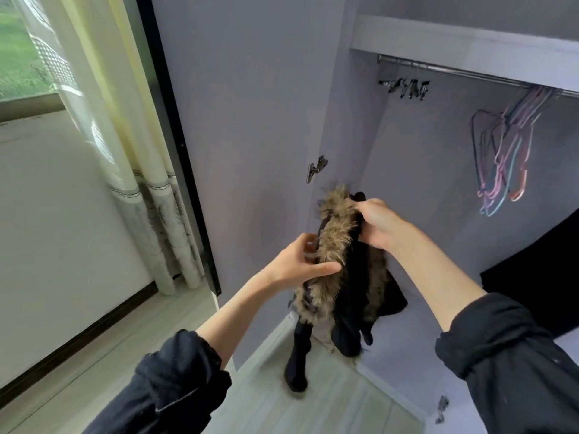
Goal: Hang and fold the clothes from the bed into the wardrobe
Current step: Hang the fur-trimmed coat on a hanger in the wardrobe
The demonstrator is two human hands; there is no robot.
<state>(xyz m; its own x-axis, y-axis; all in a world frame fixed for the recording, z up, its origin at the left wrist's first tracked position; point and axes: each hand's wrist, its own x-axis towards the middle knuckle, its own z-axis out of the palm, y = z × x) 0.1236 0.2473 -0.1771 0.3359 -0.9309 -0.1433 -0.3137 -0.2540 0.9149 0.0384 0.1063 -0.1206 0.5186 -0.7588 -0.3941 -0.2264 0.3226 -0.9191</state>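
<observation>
A black coat (351, 296) with a brown fur trim (335, 233) hangs in front of the open wardrobe, held up by both hands. My left hand (300, 261) grips the fur trim from the left, thumb laid across it. My right hand (376, 223) grips the top of the trim and black fabric from the right. One sleeve dangles down toward the floor. Several coloured wire hangers (504, 158) hang bare on the metal rail (454, 70) inside the wardrobe, up right of the coat.
The lilac wardrobe door (250, 120) stands open on the left, its hinge (316, 169) beside the coat. A dark garment (539, 277) hangs at the right edge. Metal clips (407, 87) sit under the rail. Curtains (125, 136) and a window are far left.
</observation>
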